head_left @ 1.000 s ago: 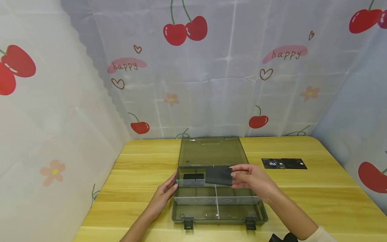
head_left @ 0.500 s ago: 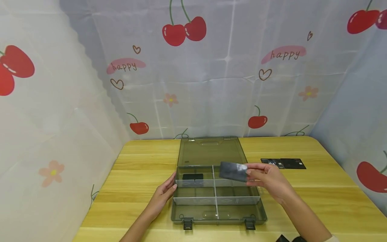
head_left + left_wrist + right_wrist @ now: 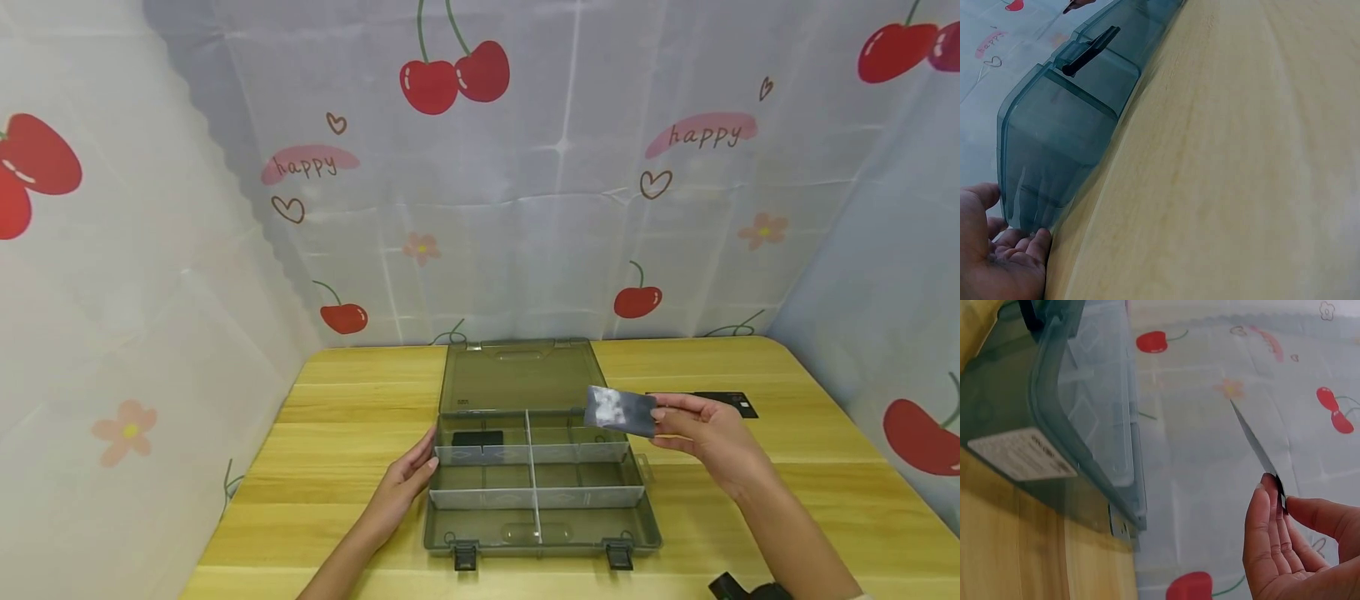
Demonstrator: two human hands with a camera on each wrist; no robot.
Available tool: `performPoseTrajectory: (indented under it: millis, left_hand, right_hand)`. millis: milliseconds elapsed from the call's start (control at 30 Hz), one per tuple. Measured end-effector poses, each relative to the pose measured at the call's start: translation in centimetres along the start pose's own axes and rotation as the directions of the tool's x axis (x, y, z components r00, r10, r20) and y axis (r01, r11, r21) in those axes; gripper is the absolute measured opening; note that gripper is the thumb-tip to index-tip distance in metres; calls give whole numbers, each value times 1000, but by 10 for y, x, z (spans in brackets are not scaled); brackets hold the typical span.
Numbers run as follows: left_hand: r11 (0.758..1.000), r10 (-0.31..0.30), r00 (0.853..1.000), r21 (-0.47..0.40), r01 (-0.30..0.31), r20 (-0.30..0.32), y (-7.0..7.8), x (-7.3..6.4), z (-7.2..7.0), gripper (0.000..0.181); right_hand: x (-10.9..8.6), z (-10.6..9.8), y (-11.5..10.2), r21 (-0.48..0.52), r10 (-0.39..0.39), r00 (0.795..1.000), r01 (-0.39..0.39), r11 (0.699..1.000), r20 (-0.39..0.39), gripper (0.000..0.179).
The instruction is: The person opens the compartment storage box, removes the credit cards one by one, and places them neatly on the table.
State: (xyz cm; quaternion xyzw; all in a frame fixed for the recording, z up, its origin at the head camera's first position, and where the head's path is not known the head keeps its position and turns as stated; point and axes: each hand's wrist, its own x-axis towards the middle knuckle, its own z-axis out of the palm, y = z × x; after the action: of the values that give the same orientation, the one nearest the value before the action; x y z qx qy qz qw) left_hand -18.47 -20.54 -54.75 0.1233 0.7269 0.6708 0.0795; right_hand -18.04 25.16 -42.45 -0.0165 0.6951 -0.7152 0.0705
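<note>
My right hand [image 3: 712, 437] pinches a dark card [image 3: 622, 412] by its right end, thumb on one face and fingers on the other. The card hovers at the back right edge of a smoky green plastic storage box [image 3: 540, 540], with a pale reflection on its surface. In the right wrist view the card [image 3: 1254, 442] shows nearly edge-on. My left hand [image 3: 405, 482] holds the box's left wall; in the left wrist view its thumb and bent fingers are at the box corner. A flat black card [image 3: 477, 438] lies in the back left compartment.
The box lid [image 3: 525, 375] lies folded back behind the box. Pale dividers [image 3: 585, 497] split the inside into several compartments, and two black clasps hang in front. Behind my right hand are black cards [image 3: 723, 402] on the wooden table [image 3: 360, 400]. A cherry-patterned cloth surrounds the table.
My right hand has moved the dark card rightward, from over the back compartments to the box's right edge, tilting it so that it catches light. My left hand has stayed at the box.
</note>
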Motion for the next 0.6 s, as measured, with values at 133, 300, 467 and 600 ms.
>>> performPoseTrajectory:
  millis: [133, 300, 467, 600]
  left_hand:
    - [1000, -7, 1000, 6, 7, -5, 0, 0, 0, 61]
    - [1000, -11, 1000, 7, 11, -1, 1, 0, 0, 61]
    - [1000, -27, 1000, -3, 27, -11, 2, -1, 0, 60]
    - [1000, -21, 1000, -4, 21, -9, 2, 0, 0, 60]
  right_hand:
    - [-2, -11, 0, 28, -10, 1000, 11, 1000, -20, 19]
    - [-4, -24, 2, 59, -32, 999, 33, 998, -29, 21]
    - [-3, -38, 7, 33, -20, 999, 21, 999, -46, 19]
    - [-1, -49, 12, 31, -12, 999, 13, 999, -51, 20]
